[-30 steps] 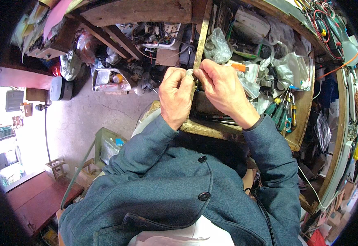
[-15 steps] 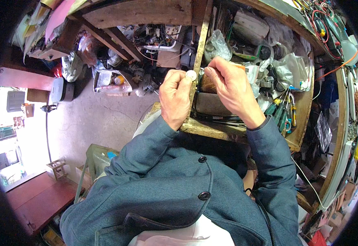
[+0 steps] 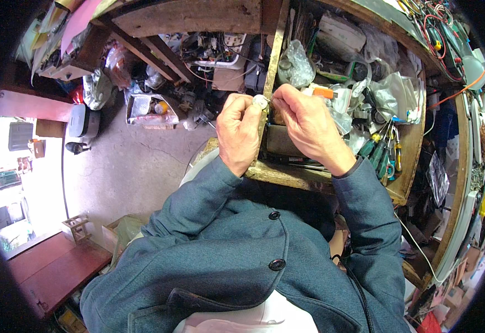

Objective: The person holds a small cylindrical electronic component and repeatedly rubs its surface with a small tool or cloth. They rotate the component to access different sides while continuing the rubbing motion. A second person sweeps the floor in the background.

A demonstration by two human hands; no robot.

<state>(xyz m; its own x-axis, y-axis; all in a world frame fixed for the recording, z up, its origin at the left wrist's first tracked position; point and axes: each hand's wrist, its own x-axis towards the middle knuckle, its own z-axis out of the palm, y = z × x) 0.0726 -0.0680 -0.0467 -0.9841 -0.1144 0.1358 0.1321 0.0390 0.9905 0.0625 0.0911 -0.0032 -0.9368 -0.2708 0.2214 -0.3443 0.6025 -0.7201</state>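
Observation:
My left hand pinches a small round pale disc between thumb and forefinger, over the left wooden edge of an open drawer. Close beside it, my right hand is closed with its fingertips at the disc's right side. Whatever those fingertips hold is too small and covered to make out. Below and behind my right hand, the drawer holds a clear plastic bag, an orange-ended item and crumpled silvery bags.
Several screwdrivers with green and yellow handles lie in the drawer's right front. Coloured wires hang at the far right. On the left, an open box and a small dark shape are on the concrete floor.
My right hand has come left and slightly down, its fingertips now against the disc. The orange-ended item shows more. The dark shape on the floor has shifted right.

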